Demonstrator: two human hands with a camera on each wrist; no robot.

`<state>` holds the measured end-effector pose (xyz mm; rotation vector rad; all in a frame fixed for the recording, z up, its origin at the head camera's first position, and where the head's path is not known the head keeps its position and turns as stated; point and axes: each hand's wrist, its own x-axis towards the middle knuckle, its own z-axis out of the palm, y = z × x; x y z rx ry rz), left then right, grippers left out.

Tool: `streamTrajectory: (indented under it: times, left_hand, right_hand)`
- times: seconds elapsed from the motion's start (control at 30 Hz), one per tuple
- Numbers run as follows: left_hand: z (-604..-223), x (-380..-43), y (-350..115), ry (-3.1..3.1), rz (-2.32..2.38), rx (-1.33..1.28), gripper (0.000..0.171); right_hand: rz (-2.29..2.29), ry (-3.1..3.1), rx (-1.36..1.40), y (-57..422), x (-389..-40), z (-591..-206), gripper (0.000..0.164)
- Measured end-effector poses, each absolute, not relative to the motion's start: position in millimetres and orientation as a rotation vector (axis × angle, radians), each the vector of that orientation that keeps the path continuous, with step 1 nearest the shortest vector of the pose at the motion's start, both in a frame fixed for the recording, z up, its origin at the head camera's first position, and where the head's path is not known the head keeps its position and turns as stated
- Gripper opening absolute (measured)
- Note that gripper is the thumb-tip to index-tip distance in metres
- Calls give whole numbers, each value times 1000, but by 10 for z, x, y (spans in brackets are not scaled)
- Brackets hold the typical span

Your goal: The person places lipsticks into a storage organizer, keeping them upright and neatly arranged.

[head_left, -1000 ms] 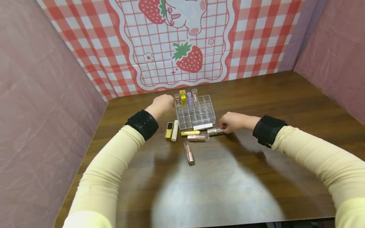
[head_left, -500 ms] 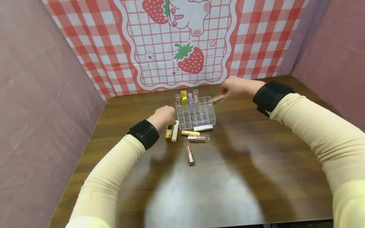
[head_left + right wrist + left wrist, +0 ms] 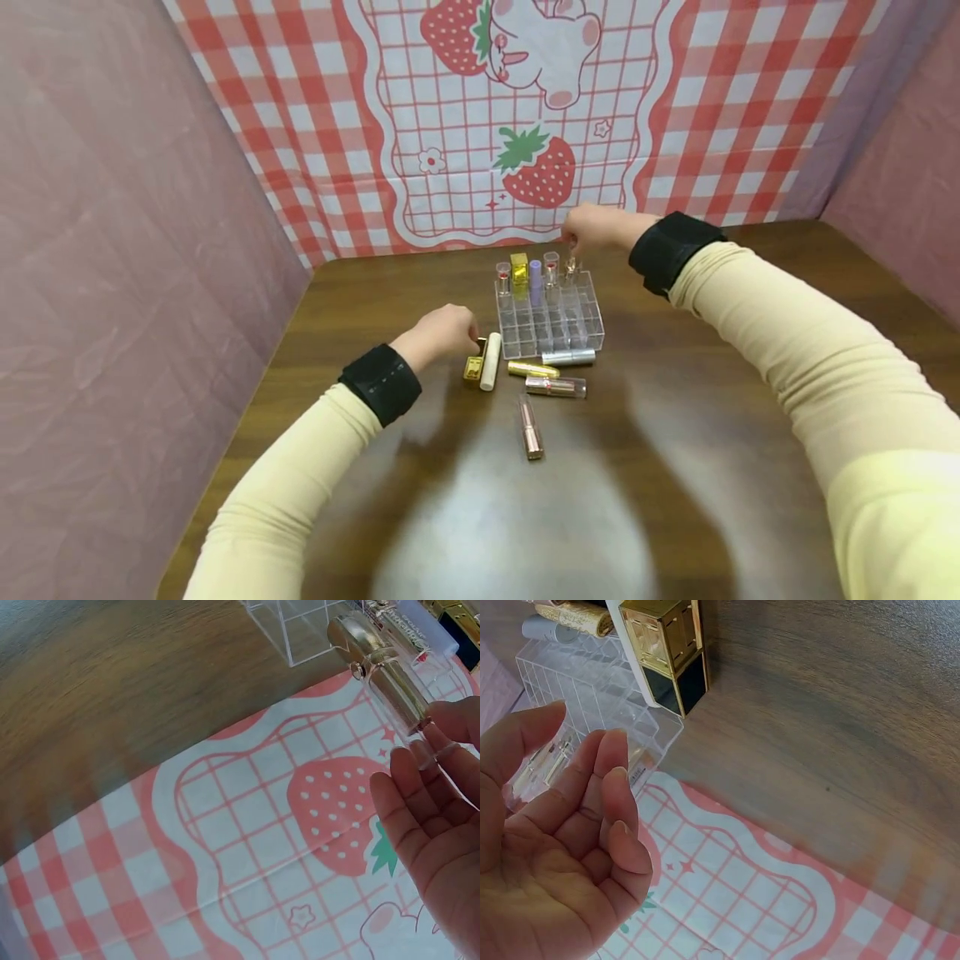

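Note:
My right hand (image 3: 596,227) pinches one end of a gold lipstick with a clear cap (image 3: 382,671) over the back row of the clear compartment organizer (image 3: 597,333). How deep the lipstick sits in its compartment cannot be told. Further left in that row stand a red-tipped lipstick (image 3: 503,279), a square gold lipstick (image 3: 519,270), a purple tube (image 3: 536,279) and another clear-capped lipstick (image 3: 551,268). Left of the organizer, my left hand (image 3: 448,329) hovers close to a black-and-gold lipstick (image 3: 660,637). Its fingers are loosely bent, with nothing between them in the left wrist view.
A white tube (image 3: 491,362) lies beside the black-and-gold lipstick. Before the organizer lie a silver tube (image 3: 568,358), a gold tube (image 3: 533,369) and a clear-capped lipstick (image 3: 555,387). Nearer is a rose-gold lipstick (image 3: 530,429). A strawberry-print cloth (image 3: 540,171) hangs behind the wooden table (image 3: 420,517).
My right hand has lifted the gold lipstick from the table and carried it to the organizer's back row. My left hand has moved from the organizer's left side toward the black-and-gold lipstick.

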<state>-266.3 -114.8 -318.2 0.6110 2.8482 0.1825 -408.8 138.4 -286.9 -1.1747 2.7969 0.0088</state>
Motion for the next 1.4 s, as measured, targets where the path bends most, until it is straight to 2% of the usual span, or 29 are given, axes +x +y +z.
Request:
streamTrajectory:
  times: [0.1,0.23,0.5,0.77,0.87,0.93,0.97,1.1,1.2,1.4]
  left_hand:
    - [-3199,-2651,-1148,2840,204,622,7]
    - [-3205,-2657,-1120,2831,216,638,7]
    - [-3225,-2649,-1079,2822,214,699,10]
    - [-3225,-2637,-1069,2803,224,672,8]
    - [-3230,-2635,-1032,2810,200,668,6]
    - [-3244,-2621,-1009,2804,158,694,8]
    - [-3253,-2608,-1001,2803,136,709,9]
    - [-3306,-2577,-906,2815,66,785,12]
    - [-3356,-2563,-845,2877,18,832,11]
    - [-3497,-2482,-770,2963,-28,990,11]
  right_hand:
    - [-32,2730,-1185,1283,-3832,-2597,6]
    - [-69,2777,-1226,1214,-3668,-2604,6]
    - [-152,2846,-1059,1190,-3674,-2796,10]
    - [-185,2842,-1066,1186,-3645,-2814,18]
    - [-184,2842,-1054,1187,-3662,-2812,14]
    - [-156,2837,-1044,1185,-3662,-2797,2]
    - [-143,2840,-1039,1178,-3648,-2775,5]
    - [-98,2877,-975,1238,-3536,-2606,41]
    - [-90,2928,-974,1275,-3394,-2435,46]
    - [-75,2968,-1200,1377,-3021,-2338,39]
